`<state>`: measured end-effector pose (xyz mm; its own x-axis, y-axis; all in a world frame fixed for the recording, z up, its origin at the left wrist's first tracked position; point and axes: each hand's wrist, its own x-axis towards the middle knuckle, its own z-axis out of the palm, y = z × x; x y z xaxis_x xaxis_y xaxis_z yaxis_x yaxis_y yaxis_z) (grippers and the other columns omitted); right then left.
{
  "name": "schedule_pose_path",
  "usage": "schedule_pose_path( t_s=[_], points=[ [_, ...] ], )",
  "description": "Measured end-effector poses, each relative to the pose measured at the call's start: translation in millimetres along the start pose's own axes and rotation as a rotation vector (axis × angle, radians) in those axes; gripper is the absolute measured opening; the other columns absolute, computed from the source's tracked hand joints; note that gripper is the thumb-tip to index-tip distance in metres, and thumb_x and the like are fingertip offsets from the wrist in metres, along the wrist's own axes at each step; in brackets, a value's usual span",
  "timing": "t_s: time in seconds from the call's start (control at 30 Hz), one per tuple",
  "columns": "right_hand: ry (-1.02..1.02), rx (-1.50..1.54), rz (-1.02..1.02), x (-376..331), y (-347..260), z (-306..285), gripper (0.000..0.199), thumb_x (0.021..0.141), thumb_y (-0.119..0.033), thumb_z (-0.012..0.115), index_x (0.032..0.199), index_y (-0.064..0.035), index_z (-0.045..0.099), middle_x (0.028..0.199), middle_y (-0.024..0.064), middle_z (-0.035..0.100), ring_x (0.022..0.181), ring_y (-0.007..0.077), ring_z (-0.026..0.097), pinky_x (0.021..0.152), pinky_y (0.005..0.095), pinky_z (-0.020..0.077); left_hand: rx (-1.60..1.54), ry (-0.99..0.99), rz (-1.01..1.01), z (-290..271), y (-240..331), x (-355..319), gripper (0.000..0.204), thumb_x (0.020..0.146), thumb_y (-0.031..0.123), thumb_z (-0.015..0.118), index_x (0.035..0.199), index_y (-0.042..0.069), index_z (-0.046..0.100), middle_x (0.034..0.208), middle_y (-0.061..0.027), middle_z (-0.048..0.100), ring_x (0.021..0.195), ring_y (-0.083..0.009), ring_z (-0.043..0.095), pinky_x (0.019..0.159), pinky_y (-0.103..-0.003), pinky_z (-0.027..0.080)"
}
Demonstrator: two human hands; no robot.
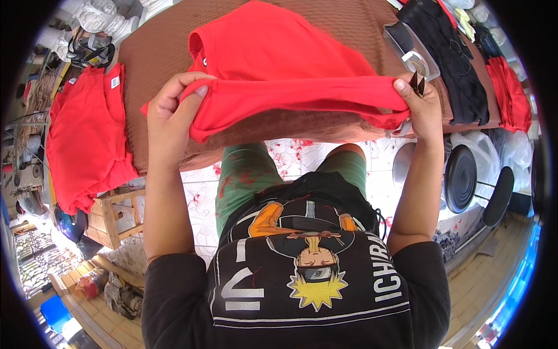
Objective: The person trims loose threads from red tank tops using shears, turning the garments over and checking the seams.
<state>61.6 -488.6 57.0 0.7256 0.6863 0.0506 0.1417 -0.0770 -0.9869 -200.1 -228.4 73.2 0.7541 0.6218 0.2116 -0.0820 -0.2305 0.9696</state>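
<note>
A red shirt lies partly on the brown-covered table, one edge lifted and stretched level between my hands. My left hand pinches one end of that edge between thumb and fingers. At the other end, my right hand grips the cloth with its thumb on top. Dark pointed blades, like those of thread snips, stick up from the same hand; their handle is hidden. The shirt's neckline, with a small dark label, shows at its upper left.
More red garments hang over the table's left side. On the right lie a clear plastic container, black cloth and another red piece. A wooden crate stands low left; a round black stool seat is low right. Red scraps dot the floor.
</note>
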Motion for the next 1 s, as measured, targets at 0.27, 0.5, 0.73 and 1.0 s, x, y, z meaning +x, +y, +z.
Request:
schedule_pose_path(
  t_s=[0.27, 0.5, 0.73, 1.0],
  points=[
    [0.081, -0.419, 0.033, 30.1, 45.3, 19.6, 0.027, 0.080, -0.026, 0.071, 0.079, 0.0005, 0.066, 0.066, 0.0013, 0.061, 0.061, 0.0067, 0.053, 0.057, 0.0232, 0.0432, 0.213, 0.002, -0.196, -1.7, -73.4, 21.7, 0.021, 0.086, 0.011, 0.061, 0.102, -0.002, 0.061, 0.087, -0.0012, 0.063, 0.080, -0.0052, 0.055, 0.075, -0.020, 0.045],
    [0.112, -0.427, 0.027, 28.9, 29.4, 24.2, 0.024, 0.081, -0.023, 0.071, 0.082, 0.0002, 0.065, 0.069, -0.0005, 0.061, 0.064, 0.0041, 0.052, 0.058, 0.0206, 0.0425, 0.855, -0.169, 0.421, 47.9, -18.2, 12.9, 0.039, 0.078, 0.019, 0.069, 0.114, 0.007, 0.058, 0.110, -0.0115, 0.059, 0.103, -0.0265, 0.057, 0.092, -0.035, 0.042],
    [0.212, -0.334, -0.178, 37.6, 18.2, 22.6, 0.024, 0.080, -0.024, 0.071, 0.083, -0.0004, 0.066, 0.067, 0.0012, 0.060, 0.062, 0.0062, 0.052, 0.058, 0.0216, 0.0431, 0.740, -0.429, 0.166, 52.8, -5.4, 53.2, 0.044, 0.076, 0.015, 0.067, 0.119, 0.013, 0.054, 0.108, -0.0103, 0.060, 0.100, -0.0300, 0.057, 0.090, -0.038, 0.042],
    [0.451, -0.590, -0.535, 38.4, 31.8, 48.8, 0.023, 0.079, -0.017, 0.069, 0.098, -0.0060, 0.065, 0.097, 0.0087, 0.065, 0.079, 0.0230, 0.062, 0.070, 0.0305, 0.0487, 1.156, 0.240, 0.689, 51.0, -36.0, 90.4, 0.031, 0.077, 0.013, 0.067, 0.107, 0.016, 0.061, 0.109, -0.0030, 0.060, 0.102, -0.0235, 0.055, 0.090, -0.038, 0.042]
  ],
)
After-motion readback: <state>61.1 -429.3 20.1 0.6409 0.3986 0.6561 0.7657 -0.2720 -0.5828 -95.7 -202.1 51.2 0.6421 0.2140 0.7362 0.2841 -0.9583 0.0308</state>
